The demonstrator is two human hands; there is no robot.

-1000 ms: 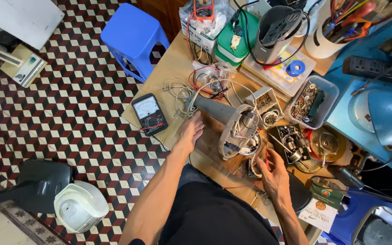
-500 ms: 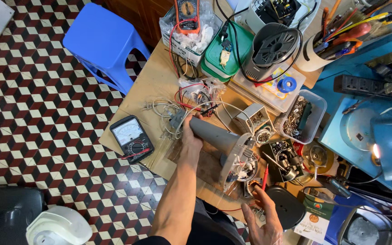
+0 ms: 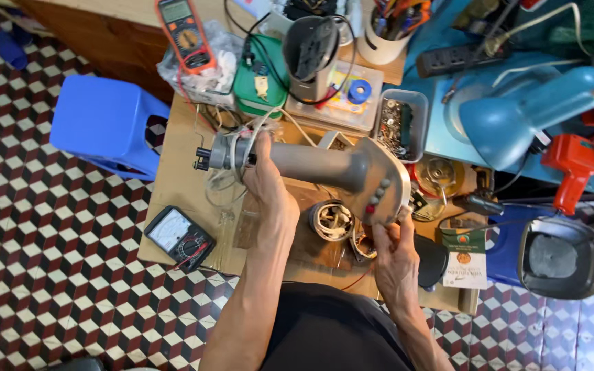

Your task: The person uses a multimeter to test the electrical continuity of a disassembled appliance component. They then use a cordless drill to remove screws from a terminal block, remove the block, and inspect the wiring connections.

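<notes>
Grey fan stand: the grey fan stand (image 3: 324,167) is held above the wooden table (image 3: 173,185), lying roughly level, its narrow black-tipped neck pointing left and its broad head with a row of buttons at the right.
Wooden table: cluttered, with checkered floor tiles to its left and near side.
Blue stool: the blue stool (image 3: 104,124) stands on the floor just left of the table's far end.
Blue desk lamp: the blue desk lamp (image 3: 531,110) sits at the far right, well apart from both hands.
Left arm: forearm reaches up from the near edge, wrist bent slightly back.
Left hand: the left hand (image 3: 266,182) is wrapped around the stand's neck, fingers curled tight over it among loose white wires.
Right hand: the right hand (image 3: 394,257) is raised under the broad head, fingers spread loosely, fingertips touching its near edge by the buttons.
Analog meter: the black analog meter (image 3: 179,237) lies at the table's near left corner.
Copper coil: a wound copper coil (image 3: 331,221) rests on the table between the two hands.
Orange multimeter: the orange multimeter (image 3: 185,34) lies at the far side.
</notes>
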